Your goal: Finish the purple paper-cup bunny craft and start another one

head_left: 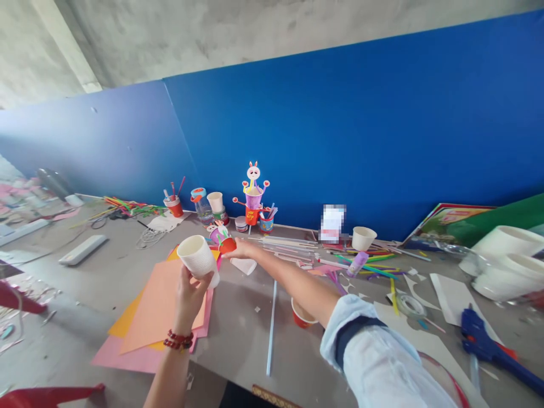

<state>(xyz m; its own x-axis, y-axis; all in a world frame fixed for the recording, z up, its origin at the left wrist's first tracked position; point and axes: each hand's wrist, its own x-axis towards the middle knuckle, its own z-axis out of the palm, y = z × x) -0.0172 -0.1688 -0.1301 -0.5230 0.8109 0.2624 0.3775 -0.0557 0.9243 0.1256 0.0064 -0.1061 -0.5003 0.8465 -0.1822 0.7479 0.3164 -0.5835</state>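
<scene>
My left hand (191, 292), with red beads at its wrist, is closed around a white ribbed paper cup (195, 254) held tilted above the coloured paper. Another white cup shows partly behind it. My right hand (241, 248) reaches across and has its fingers on the red cup (227, 245) of a small paper-cup bunny, whose purple part (217, 234) leans to the left. A white paper piece (244, 265) lies just below that hand. Under my right forearm stands a red paper cup (301, 317), partly hidden. A pale blue straw (272, 331) lies near the middle.
A taller bunny figure of stacked cups (252, 198) stands by the blue panel (340, 124). Orange and pink sheets (148, 317) lie at left. On the right are a blue glue gun (480, 340), a tape roll (411, 306), a purple glue stick (357, 263) and loose straws.
</scene>
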